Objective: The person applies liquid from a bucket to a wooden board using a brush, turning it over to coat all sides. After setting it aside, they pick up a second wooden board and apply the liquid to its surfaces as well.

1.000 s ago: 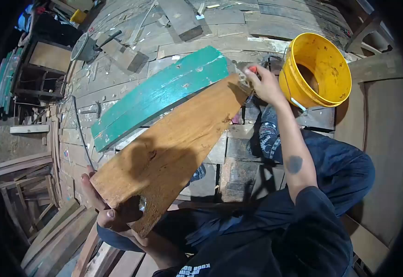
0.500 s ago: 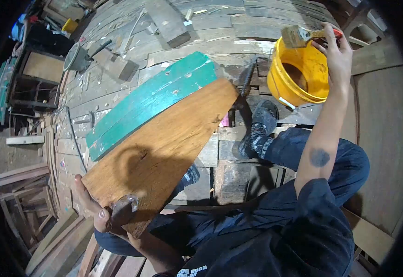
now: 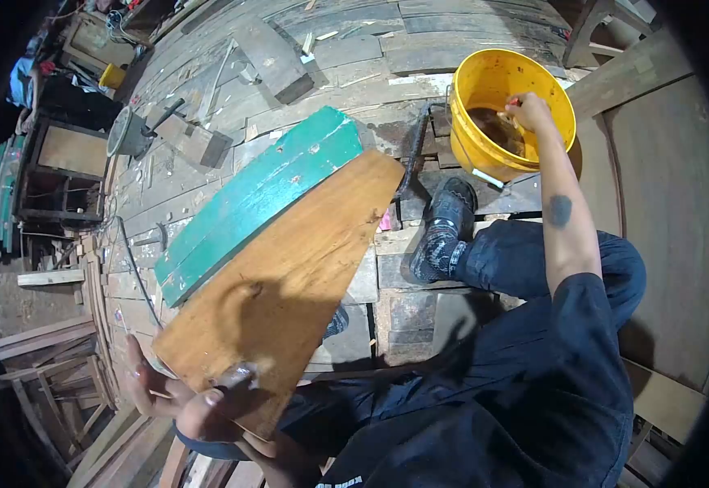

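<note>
Board (image 3: 289,260), brown and broad, is held slantwise here, its near end by the lap and its far end pointed toward the bucket side, so the wide face is turned upward into the light. At the near corner, the left hand (image 3: 184,407) is placed with fingers spread past the edge and thumb close to the wood; whether the board is gripped or merely propped there cannot be told. Some of the weight is probably taken by the legs, though that contact is hidden. Alongside, a green plank (image 3: 265,203) is laid, partly overlapped in view by the board; whether the two are touching cannot be made out. And over to the right, the action is centred on the yellow bucket (image 3: 470,146): the right hand (image 3: 531,114) is held within its mouth, fingers closed around a small red-tipped handle (image 3: 516,101), the lower end of which is not clearly seen. Brown liquid (image 3: 491,124) is contained below. The bucket is set just beyond the shoe (image 3: 445,215), presumably so it can be reached by one arm while the board is supported by the other.
</note>
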{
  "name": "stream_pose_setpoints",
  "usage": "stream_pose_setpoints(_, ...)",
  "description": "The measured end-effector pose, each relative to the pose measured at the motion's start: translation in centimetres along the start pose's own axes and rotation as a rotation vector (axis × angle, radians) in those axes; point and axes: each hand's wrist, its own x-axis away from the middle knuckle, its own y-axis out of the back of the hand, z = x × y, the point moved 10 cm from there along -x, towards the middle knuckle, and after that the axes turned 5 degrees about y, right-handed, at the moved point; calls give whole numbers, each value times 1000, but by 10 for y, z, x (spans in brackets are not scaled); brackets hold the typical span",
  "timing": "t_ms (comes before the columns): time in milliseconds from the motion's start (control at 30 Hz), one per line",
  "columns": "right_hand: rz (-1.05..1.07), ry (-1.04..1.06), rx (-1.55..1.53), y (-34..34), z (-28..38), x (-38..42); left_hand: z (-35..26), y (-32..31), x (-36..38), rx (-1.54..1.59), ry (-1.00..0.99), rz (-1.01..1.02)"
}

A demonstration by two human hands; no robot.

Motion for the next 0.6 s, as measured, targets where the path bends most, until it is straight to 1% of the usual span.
stream_pose_setpoints(33, 50, -5, 26, -10, -7, -1, -19, -11, -5, -61, -61, -45)
stream_pose_setpoints(100, 45, -1, 36, -5, 1, 7, -52, -33, -7, -163, -166, -141)
stream_pose_setpoints(167, -7, -65, 39, 10, 5, 10, -70, -45, -3, -211, -206, -204)
stream_pose_setpoints(200, -6, -53, 12, 11, 8, 11, -77, -51, -4, -236, -230, -223)
stream_pose_setpoints(233, -10, -56, 10, 9, 5, 11, -76, -48, -6, -232, -234, -222)
stream_pose_setpoints(300, 75, 20, 32, -4, 11, 10, -82, -58, -8, -277, -417, -21)
stream_pose_setpoints(333, 92, 36, 48, -6, 11, 9, -85, -57, -10, -285, -464, -7)
stream_pose_setpoints(367, 94, 34, 42, -6, 9, 9, -85, -55, -18, -232, -454, 51)
stream_pose_setpoints(433, -7, 8, -63, 4, 7, 8, -66, -42, -27, -274, -332, 60)
stream_pose_setpoints(467, -7, -13, -67, 11, 13, 12, -44, -26, -31, -163, -258, -24)
stream_pose_setpoints(500, -3, -7, -76, 11, 16, 14, -27, -20, -32, -285, -172, -58)
stream_pose_setpoints(567, -53, 26, -19, 17, 22, 13, -8, -6, -34, -345, -25, -79)
stream_pose_setpoints(600, -23, 31, -6, 13, 25, 14, -7, -3, -32, -429, -13, -104)
